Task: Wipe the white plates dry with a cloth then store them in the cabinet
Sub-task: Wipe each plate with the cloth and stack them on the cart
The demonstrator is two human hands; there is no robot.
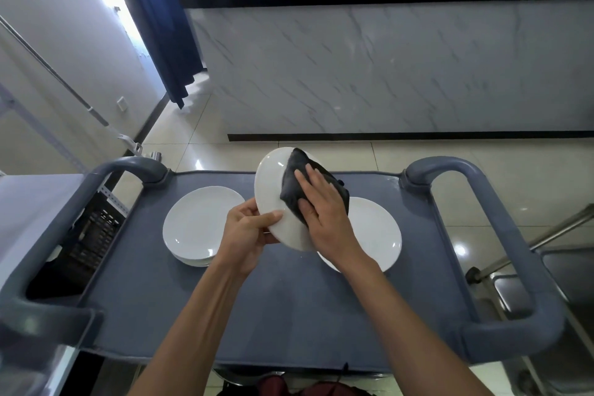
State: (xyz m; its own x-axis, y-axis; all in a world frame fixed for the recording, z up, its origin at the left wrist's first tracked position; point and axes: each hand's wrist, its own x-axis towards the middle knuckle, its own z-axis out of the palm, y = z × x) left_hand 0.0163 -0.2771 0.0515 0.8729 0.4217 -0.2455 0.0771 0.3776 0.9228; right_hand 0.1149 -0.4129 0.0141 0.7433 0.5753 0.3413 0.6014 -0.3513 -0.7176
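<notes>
Head view, looking down on a grey-blue cart whose top surface point(193, 315) carries the white plates. Behind it stands a marble-fronted counter point(385, 74) with a black top. A stack of plates point(199, 225) lies at left; a single plate point(376, 235) lies at right. Between them, a third plate point(273, 183) is held tilted above the surface. The left hand point(247, 235) grips its lower rim, thumb on the face. The right hand point(324, 215) presses a dark cloth point(297, 183) flat against the plate, fingers extended.
</notes>
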